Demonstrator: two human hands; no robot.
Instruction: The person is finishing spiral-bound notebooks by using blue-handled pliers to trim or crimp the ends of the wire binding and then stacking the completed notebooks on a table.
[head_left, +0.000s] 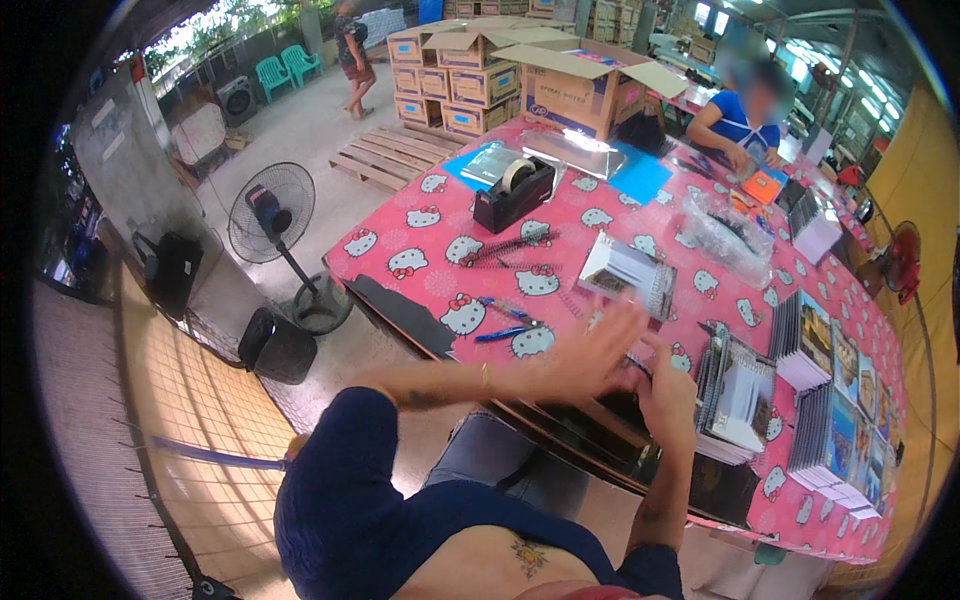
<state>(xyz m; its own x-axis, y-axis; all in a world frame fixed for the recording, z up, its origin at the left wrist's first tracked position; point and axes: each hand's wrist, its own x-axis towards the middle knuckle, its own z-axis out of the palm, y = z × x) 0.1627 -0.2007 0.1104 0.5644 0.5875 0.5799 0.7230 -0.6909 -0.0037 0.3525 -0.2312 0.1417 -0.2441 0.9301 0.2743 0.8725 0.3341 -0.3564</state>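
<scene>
My left hand (598,352) is stretched across the near side of the table, fingers extended and smeared by motion. It lies just below a small spiral notebook (622,272) with a landscape photo cover. My right hand (668,388) is closed beside it, fingers bent round a small dark thing (637,365) that I cannot make out. Pens (508,330) lie left of my left hand. Loose black spiral coils (512,250) rest farther back. Right of my right hand stands a stack of spiral notebooks (742,392).
More notebook stacks (835,440) fill the table's right side. A black tape dispenser (512,196), a clear plastic bag (728,240) and an open carton (575,100) are farther back. A co-worker in blue (745,120) sits across. A standing fan (275,215) is at left.
</scene>
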